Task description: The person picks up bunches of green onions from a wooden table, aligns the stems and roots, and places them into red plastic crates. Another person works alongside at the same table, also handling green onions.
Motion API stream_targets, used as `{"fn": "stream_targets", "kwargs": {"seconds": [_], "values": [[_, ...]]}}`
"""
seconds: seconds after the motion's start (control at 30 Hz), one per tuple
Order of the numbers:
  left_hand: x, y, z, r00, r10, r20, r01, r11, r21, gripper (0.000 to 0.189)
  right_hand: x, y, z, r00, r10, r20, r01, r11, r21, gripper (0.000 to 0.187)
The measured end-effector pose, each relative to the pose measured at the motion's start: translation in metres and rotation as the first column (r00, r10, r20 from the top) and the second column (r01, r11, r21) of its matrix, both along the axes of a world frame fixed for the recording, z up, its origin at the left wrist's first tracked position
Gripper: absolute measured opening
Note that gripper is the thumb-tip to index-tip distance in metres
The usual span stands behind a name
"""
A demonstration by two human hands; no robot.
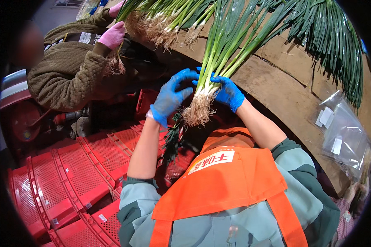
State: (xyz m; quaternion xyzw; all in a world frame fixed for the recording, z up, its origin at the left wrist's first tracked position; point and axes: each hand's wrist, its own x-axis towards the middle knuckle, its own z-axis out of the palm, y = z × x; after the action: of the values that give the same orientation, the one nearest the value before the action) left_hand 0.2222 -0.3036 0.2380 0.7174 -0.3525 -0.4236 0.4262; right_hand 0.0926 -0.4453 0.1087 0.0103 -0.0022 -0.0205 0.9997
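A bunch of green onions [220, 58] with white stems and tan, stringy roots [199, 109] slants over the table's near edge, root end towards me. My right hand [229, 92], in a blue glove, grips the bunch just above the roots. Its fingers pass behind the stems, and blue fingertips show on the far side. Left of the stems is my left hand [173, 94], also gloved in blue, with fingers curved and thumb apart. Nothing shows between its thumb and fingers. Whether its fingertips touch the stems is hard to tell.
Cardboard [275, 74] covers the table, with loose green onions [170, 21] at the far side and leafy tops [327, 40] at right. Clear plastic bags [346, 132] lie at the right edge. A pink-gloved co-worker [111, 37] holds onions. Red crates [77, 166] stand at lower left.
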Motion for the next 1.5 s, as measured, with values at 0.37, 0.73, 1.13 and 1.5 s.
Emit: {"fn": "stream_targets", "kwargs": {"seconds": [0.37,0.73,1.13,1.5], "values": [[-0.051,0.041,-0.011,0.654,0.006,0.757,-0.025,1.000,0.013,0.018,0.019,0.009,0.002,0.982,-0.035,-0.188,0.025,0.998,-0.054,0.054],[-0.021,0.122,0.068,0.792,0.602,0.101,-0.533,0.762,-0.368,0.008,0.000,-0.007,-0.006,0.980,-0.008,-0.199,-0.001,0.999,-0.042,0.052],[0.003,0.079,-0.078,0.979,0.204,-0.003,-0.203,0.978,0.042,0.054,-0.024,-0.018,0.023,0.980,-0.008,-0.197,-0.002,0.999,-0.050,0.073],[-0.013,0.031,-0.046,0.629,0.107,-0.770,0.223,0.924,0.310,0.050,-0.043,-0.005,0.010,0.986,0.011,-0.164,-0.040,0.984,-0.172,0.082]]}}
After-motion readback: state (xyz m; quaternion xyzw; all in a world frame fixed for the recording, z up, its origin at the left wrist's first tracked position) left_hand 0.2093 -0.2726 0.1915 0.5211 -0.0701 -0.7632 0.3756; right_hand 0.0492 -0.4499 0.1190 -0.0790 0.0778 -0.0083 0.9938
